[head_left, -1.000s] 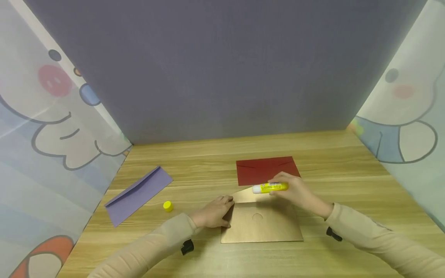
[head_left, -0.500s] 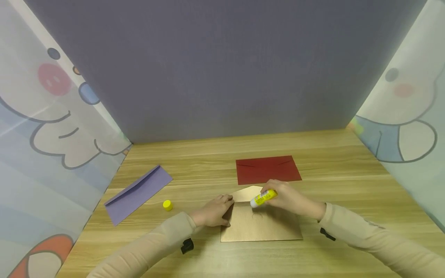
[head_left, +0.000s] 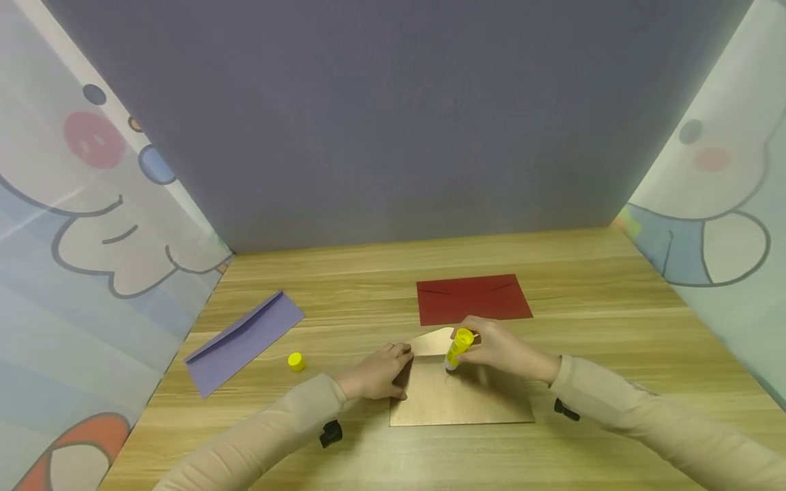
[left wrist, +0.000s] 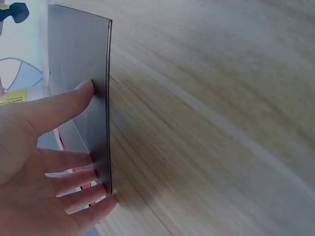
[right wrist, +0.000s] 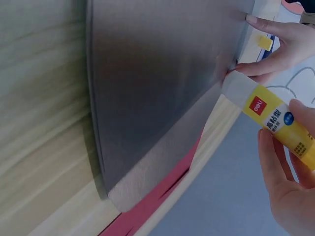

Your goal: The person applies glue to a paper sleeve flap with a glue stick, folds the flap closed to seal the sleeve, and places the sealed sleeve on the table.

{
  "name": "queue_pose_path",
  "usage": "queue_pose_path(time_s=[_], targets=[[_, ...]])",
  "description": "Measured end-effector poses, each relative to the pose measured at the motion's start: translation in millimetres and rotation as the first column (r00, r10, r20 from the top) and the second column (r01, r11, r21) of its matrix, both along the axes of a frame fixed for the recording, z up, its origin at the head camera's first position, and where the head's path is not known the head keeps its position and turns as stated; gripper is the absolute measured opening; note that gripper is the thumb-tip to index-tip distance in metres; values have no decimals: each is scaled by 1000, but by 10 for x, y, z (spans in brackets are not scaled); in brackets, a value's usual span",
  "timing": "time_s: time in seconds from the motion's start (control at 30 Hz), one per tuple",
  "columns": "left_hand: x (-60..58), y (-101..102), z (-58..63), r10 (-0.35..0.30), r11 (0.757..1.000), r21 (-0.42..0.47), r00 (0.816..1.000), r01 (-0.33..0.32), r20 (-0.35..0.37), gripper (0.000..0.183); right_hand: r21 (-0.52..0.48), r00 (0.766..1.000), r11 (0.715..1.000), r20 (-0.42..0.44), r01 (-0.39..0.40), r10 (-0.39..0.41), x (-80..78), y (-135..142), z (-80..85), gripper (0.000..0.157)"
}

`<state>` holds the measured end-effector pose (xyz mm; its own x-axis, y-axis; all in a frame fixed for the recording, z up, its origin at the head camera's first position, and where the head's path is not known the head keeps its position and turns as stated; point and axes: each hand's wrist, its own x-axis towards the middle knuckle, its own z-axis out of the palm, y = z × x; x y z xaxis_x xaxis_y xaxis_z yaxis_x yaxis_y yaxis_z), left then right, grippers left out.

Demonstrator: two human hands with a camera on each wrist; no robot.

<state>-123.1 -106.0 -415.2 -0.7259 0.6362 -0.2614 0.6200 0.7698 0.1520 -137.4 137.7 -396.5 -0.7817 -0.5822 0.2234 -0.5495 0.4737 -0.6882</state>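
Observation:
A gold-brown envelope [head_left: 460,402] lies on the table with its flap [head_left: 430,342] folded out toward the back. My left hand [head_left: 376,374] rests on its left edge, fingers fairly straight; in the left wrist view the thumb [left wrist: 83,93] lies on the paper and the fingertips touch its edge. With my right hand [head_left: 497,346] I grip a yellow glue stick [head_left: 458,349], uncapped, its white end down against the envelope just below the flap's fold. The right wrist view shows the glue stick [right wrist: 275,115] between thumb and fingers. Whether glue has been laid down cannot be told.
A red envelope [head_left: 473,300] lies behind the gold-brown one. Left on the wooden table [head_left: 350,293] are a purple envelope [head_left: 245,344] and a yellow cap [head_left: 297,361]. A grey panel [head_left: 424,123] stands at the back, with printed walls at both sides.
My right hand has come down and left, bringing the glue stick from nearly level over the flap to upright against the envelope. The left hand stays in place.

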Motion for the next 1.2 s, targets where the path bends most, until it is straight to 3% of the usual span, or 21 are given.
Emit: queue_pose_path(time_s=[0.13, 0.3, 0.53, 0.67, 0.77, 0.9, 1.0, 1.2], targets=[[-6, -1, -1, 3, 1000, -1, 1000, -3, 6, 72, -8, 999, 1000, 35, -24, 24, 5, -48, -31, 24], [-12, -6, -5, -2, 1000, 5, 1000, 2, 5, 72, 27, 999, 998, 15, -52, 51, 24, -106, -43, 22], [-10, -12, 4, -10, 1000, 17, 1000, 10, 13, 72, 119, 1000, 993, 21, -16, 14, 73, -151, -19, 21], [-9, -12, 2, -10, 1000, 18, 1000, 10, 16, 71, 189, 999, 982, -34, 1, 6, 94, -171, -15, 21], [-9, -11, 2, -10, 1000, 18, 1000, 10, 20, 71, 155, 998, 987, -26, -45, 49, 88, -185, -37, 20], [-10, -10, 1, -12, 1000, 14, 1000, 11, 22, 71, 67, 991, 990, 56, -123, 119, 70, -210, -66, 20], [-10, -8, 4, -10, 1000, 13, 1000, 9, 25, 71, 69, 989, 988, 71, -136, 132, 58, -232, -67, 20], [1, -9, 39, -3, 1000, 17, 1000, 3, 27, 71, 119, 991, 984, 19, -131, 129, 34, -240, -37, 24]])
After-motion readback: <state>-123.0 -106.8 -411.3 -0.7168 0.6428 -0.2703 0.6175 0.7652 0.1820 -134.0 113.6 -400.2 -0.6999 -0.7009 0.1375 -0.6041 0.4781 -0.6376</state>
